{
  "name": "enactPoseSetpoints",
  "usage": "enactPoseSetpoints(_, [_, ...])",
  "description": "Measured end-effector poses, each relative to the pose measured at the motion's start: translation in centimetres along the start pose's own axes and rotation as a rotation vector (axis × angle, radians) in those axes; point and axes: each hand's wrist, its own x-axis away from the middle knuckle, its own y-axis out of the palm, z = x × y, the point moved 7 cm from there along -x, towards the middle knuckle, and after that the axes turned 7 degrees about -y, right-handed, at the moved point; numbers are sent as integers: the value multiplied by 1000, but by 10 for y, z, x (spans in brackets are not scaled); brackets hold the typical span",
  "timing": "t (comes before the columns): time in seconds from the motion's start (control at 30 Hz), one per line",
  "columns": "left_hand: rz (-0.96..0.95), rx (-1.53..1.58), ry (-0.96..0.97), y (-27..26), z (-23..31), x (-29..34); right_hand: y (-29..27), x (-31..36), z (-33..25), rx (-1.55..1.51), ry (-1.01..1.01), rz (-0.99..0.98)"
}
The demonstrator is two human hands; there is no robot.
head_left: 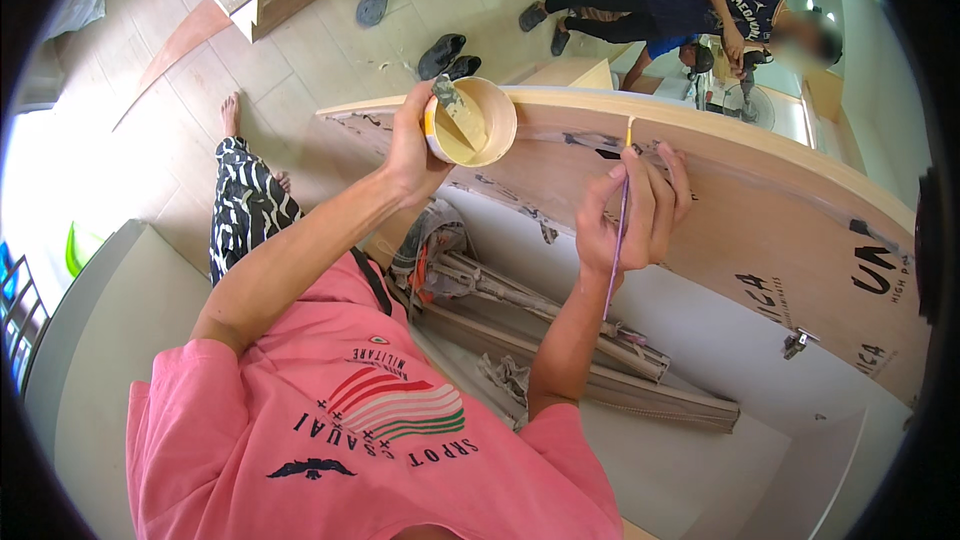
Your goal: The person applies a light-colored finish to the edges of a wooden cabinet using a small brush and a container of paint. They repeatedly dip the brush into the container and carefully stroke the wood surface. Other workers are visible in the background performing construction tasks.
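Observation:
My left hand is closed around a small tub of cream-coloured paint or filler. A flat, smeared scraper leans inside it, its upper end by the rim near my thumb. My right hand pinches a thin paintbrush with a purple handle. Its pale tip points away from me and meets, or nearly meets, the light edge of a brown wooden panel; exact contact is hard to tell. My right fingers rest close against the panel's face, which carries dark printed marks.
Below the panel, an open white cabinet holds long beige rails and crumpled cloth. A metal hinge sticks out at right. Dark shoes lie on the tiled floor beyond. People stand at the far right near a fan.

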Motion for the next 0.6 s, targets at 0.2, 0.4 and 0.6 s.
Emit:
enactPoseSetpoints(0.2, [-28,10,11,-2,-1,-4,7,3,-1,49,-12,-78])
enactPoseSetpoints(0.4, [-34,18,14,-4,-2,-7,16,4,-8,40,-2,-117])
enactPoseSetpoints(0.6, [5,15,6,-4,-1,-3,11,7,-4,13,37,-45])
